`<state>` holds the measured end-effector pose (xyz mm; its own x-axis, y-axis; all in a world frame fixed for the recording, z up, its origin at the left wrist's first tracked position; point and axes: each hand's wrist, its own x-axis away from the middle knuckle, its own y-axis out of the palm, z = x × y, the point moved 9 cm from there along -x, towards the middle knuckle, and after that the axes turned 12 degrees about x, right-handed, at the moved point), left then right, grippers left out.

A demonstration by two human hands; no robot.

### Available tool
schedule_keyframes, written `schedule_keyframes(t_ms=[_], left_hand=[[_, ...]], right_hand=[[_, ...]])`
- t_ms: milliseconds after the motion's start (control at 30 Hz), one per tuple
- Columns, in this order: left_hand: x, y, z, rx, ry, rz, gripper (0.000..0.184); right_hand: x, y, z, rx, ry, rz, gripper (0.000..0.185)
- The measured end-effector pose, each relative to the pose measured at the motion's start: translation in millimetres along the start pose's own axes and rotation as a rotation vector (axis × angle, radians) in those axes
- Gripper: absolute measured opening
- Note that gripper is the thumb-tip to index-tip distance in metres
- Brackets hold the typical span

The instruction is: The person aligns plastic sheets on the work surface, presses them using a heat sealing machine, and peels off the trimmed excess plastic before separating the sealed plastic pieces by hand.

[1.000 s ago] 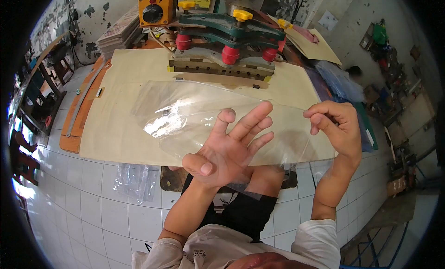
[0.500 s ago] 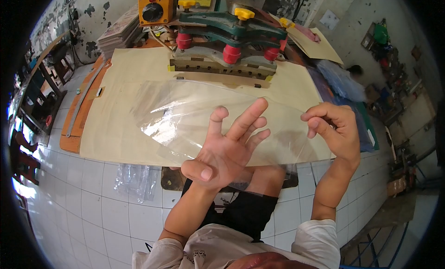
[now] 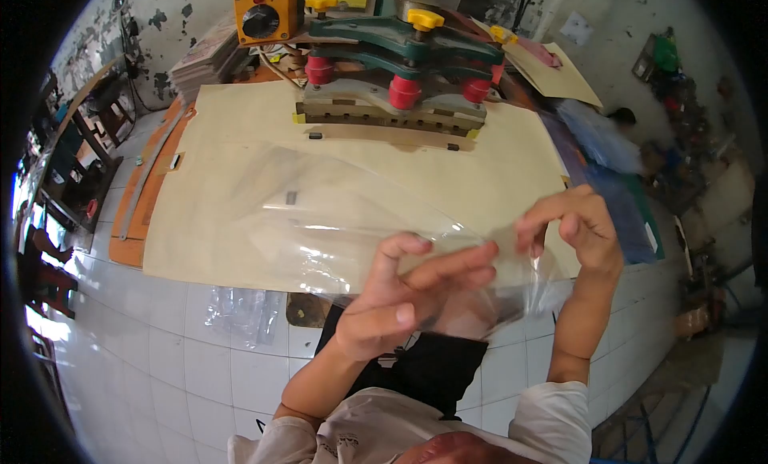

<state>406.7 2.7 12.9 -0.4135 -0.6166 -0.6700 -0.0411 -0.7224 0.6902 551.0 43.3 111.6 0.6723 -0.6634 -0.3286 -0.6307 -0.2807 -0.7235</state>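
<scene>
A clear plastic sheet (image 3: 320,244) stretches over the paper-covered table, bright with reflections and sagging near its front edge. At its right end, my right hand (image 3: 578,226) pinches the plastic between thumb and fingers. My left hand (image 3: 412,292) is open, fingers spread and pointing right, against or just beside the sheet; whether it touches the film I cannot tell. Beyond both hands stands a green press-like machine (image 3: 400,52) with red knobs, yellow knobs on top and a long metal bar low at its front.
Cream paper (image 3: 192,216) covers the table. An orange control box (image 3: 266,16) with a black dial sits at the back left, near a stack of sheets (image 3: 204,64). A metal ruler (image 3: 150,176) lies along the left edge. Clear bags (image 3: 242,314) show below the front edge.
My left hand has turned and moved down and right, its fingers now pointing right. The sheet has shifted and bunched near my right hand, which keeps its pinch.
</scene>
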Motion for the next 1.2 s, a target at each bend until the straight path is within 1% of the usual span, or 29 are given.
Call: schedule_keyframes(t_ms=[33,67,100,167,200,233,300,333,367,467,500,533,567,633,667,700,733,767,800,833,867,900,933,967,1033,1067,1100,1167,1200], left_hand=[[0.6,1.6,-0.2,-0.009,0.000,0.006,0.061],[0.4,6.2,-5.4,0.034,-0.041,-0.017,0.060],[2.3,11.7,-11.3,0.082,-0.082,-0.035,0.059],[4.0,12.4,-19.6,0.146,-0.120,-0.007,0.059],[3.4,20.9,-26.9,0.214,-0.160,-0.096,0.056],[4.2,30.1,-33.1,0.283,-0.200,-0.188,0.054],[4.6,34.0,-40.8,0.353,-0.236,-0.210,0.054],[5.1,36.9,-46.4,0.410,-0.274,-0.231,0.055],[6.5,40.6,-51.2,0.470,-0.310,-0.247,0.056],[4.0,42.6,-59.9,0.541,-0.376,-0.232,0.058],[4.4,44.2,-63.6,0.578,-0.411,-0.232,0.058],[5.4,43.7,-68.3,0.617,-0.447,-0.189,0.054],[5.8,43.0,-69.1,0.623,-0.445,-0.194,0.054],[4.6,34.7,-76.7,0.660,-0.499,-0.134,0.049],[3.3,26.5,-75.8,0.529,-0.519,-0.060,0.048],[-2.4,20.2,-73.1,0.474,-0.479,-0.038,0.045],[-0.1,4.7,-74.1,0.368,-0.500,0.062,0.044],[3.9,-11.3,-72.2,0.261,-0.523,0.161,0.044],[-1.8,-17.3,-63.2,0.141,-0.489,0.206,0.050],[-4.3,-15.4,-63.7,0.150,-0.505,0.193,0.050],[-11.6,-26.2,-48.9,-0.201,-0.362,0.244,0.055],[-17.1,-31.1,-29.5,-0.547,-0.203,0.286,0.060],[-21.6,-28.3,-21.7,-0.740,-0.176,0.178,0.062],[-22.8,-30.1,-20.6,-0.734,-0.182,0.165,0.062],[-24.2,-28.7,-22.2,-0.534,-0.190,0.114,0.068],[-26.9,-32.7,-19.9,-0.507,-0.180,0.121,0.073],[-29.0,-32.0,-16.1,-0.508,-0.181,0.118,0.073],[-36.2,-29.3,2.8,-0.690,-0.141,0.188,0.077],[-39.4,-30.1,11.8,-0.760,-0.118,0.230,0.083]], right_hand=[[-2.7,-4.6,4.3,0.025,0.056,0.058,0.037],[-6.9,-6.7,2.3,0.097,0.029,0.124,0.028],[-12.5,-1.8,1.0,0.086,0.028,0.119,0.028],[-24.6,6.4,-24.5,0.361,-0.188,0.139,0.037],[-29.0,14.8,-29.6,0.401,-0.245,0.081,0.039],[-32.5,19.3,-29.9,0.399,-0.236,0.079,0.039],[-36.8,36.2,-39.8,0.400,-0.345,-0.020,0.034],[-37.3,38.7,-38.0,0.396,-0.332,-0.032,0.030],[-37.2,38.6,-36.8,0.397,-0.333,-0.033,0.030],[-33.0,30.4,-30.7,0.384,-0.361,-0.004,0.031],[-28.8,24.6,-27.6,0.352,-0.383,0.031,0.027],[-24.1,18.1,-27.2,0.321,-0.402,0.065,0.024],[-19.2,14.7,-29.6,0.325,-0.398,0.060,0.024],[-7.6,-7.1,-36.3,0.326,-0.338,0.188,0.019],[-2.0,-13.9,-39.4,0.336,-0.331,0.187,0.019],[5.5,-31.0,-40.9,0.367,-0.285,0.295,0.012],[14.7,-48.4,-43.9,0.399,-0.237,0.405,0.009],[21.7,-58.5,-50.3,0.414,-0.225,0.411,0.009],[27.6,-75.6,-46.3,0.620,-0.020,0.463,0.011],[34.7,-91.7,-43.5,0.821,0.193,0.512,0.014],[36.1,-98.7,-49.9,0.835,0.207,0.522,0.014],[34.2,-103.0,-51.6,0.966,0.277,0.469,0.016],[32.8,-105.9,-51.4,1.093,0.347,0.410,0.018],[32.9,-109.2,-54.4,1.102,0.357,0.418,0.018],[28.7,-105.1,-49.7,1.257,0.446,0.270,0.016],[26.7,-105.1,-51.6,1.258,0.451,0.273,0.016],[22.2,-101.3,-51.8,1.271,0.439,0.231,0.016],[13.6,-95.2,-57.6,1.283,0.422,0.194,0.016],[8.9,-91.6,-60.1,1.281,0.431,0.155,0.017]])
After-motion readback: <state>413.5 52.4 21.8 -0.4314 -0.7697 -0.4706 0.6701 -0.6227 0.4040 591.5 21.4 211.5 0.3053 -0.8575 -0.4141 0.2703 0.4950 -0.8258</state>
